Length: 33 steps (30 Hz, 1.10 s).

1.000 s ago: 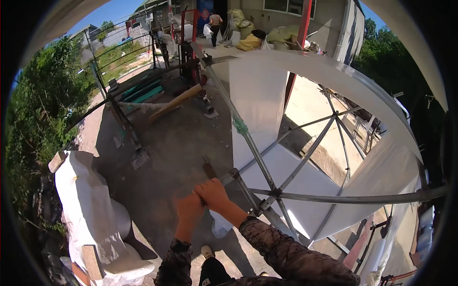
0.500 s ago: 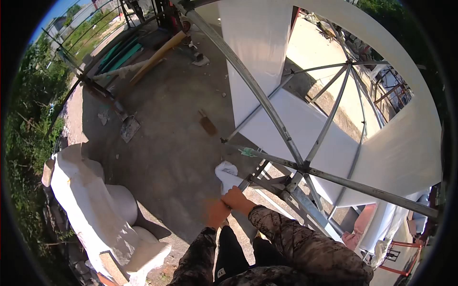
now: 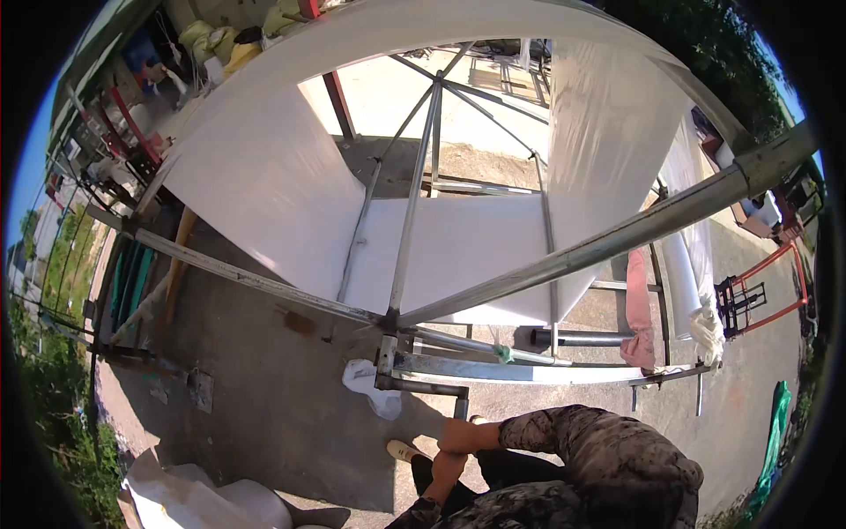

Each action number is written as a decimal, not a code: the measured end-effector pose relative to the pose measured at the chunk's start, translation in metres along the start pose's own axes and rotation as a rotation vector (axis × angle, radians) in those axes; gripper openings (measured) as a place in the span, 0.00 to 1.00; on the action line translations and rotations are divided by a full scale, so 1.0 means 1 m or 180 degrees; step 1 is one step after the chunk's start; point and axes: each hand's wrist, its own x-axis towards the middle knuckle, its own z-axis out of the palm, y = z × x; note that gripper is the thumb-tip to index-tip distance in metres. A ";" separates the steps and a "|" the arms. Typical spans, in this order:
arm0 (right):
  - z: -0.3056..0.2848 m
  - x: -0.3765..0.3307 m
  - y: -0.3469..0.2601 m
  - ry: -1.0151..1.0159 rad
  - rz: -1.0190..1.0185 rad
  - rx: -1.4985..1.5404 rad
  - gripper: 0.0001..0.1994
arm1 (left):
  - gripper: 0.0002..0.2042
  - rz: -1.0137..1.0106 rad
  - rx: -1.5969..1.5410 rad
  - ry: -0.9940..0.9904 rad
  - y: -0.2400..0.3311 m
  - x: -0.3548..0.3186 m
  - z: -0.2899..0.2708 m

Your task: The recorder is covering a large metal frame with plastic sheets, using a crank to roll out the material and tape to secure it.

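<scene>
Both my hands are closed, one against the other, round the grip of a metal crank handle. My right hand sits on top, and my left hand is just below and to its left. Fingers hide the end of the grip. At its other end the crank joins the near hub of a large reel of metal tubes, whose spokes run outward. A wide sheet of white film is wrapped round this reel.
A crumpled white piece lies on the concrete by the crank. White bundles stand at lower left. A pink cloth and a roll of film are at right, near a red metal frame and a green strip.
My view has swung to the right, so the reel fills the middle. The crank and its spokes stand at a different angle, with both hands still on the grip.
</scene>
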 end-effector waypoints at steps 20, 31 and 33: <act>-0.289 -0.006 -0.111 0.1641 -0.0723 0.0070 0.13 | 0.24 0.0548 -0.2437 0.0660 0.120 -0.186 -0.219; -0.667 0.104 -0.122 0.4924 0.0465 -0.2250 0.27 | 0.21 0.1559 -0.2781 0.0404 -0.009 -0.249 -0.333; -0.746 0.144 -0.095 0.4339 0.0808 -0.2596 0.32 | 0.19 0.1556 -0.2891 0.0603 -0.039 -0.266 -0.342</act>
